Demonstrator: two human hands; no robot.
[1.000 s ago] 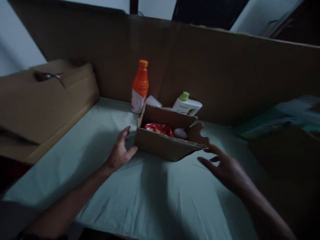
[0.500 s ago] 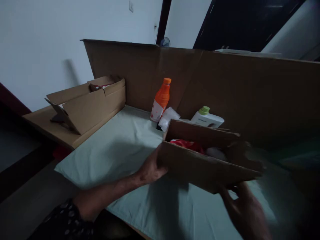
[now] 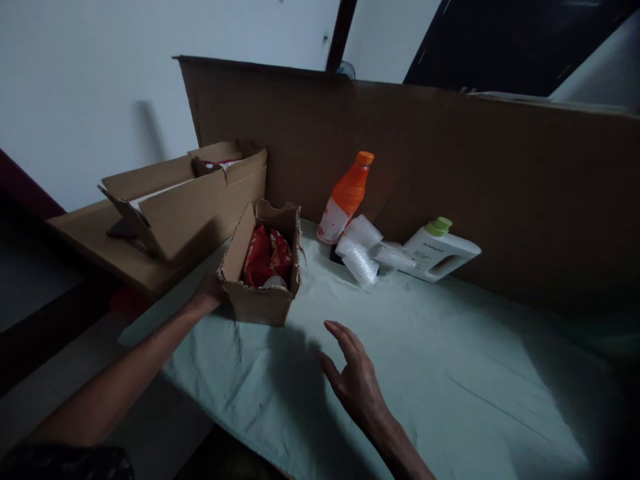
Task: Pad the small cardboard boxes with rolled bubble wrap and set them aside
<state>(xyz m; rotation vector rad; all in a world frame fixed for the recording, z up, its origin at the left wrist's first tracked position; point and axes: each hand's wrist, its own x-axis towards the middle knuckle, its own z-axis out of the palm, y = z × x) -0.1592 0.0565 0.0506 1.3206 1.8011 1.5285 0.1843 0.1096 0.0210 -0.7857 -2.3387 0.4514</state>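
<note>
Head view: nearest, the right hand [image 3: 355, 377] is open and empty over the bench [image 3: 450, 387]. Farther left, the left hand [image 3: 209, 291] is at the left side of a small cardboard box [image 3: 257, 308]; its fingers are hidden, so its grip cannot be told. The box is at the bench's left, open top up, and a hard leftward push could jam it against the larger carton [image 3: 193, 223]. The box's long axis runs near to far, notched end far. Beyond, right, is bubble wrap [image 3: 363, 250].
</note>
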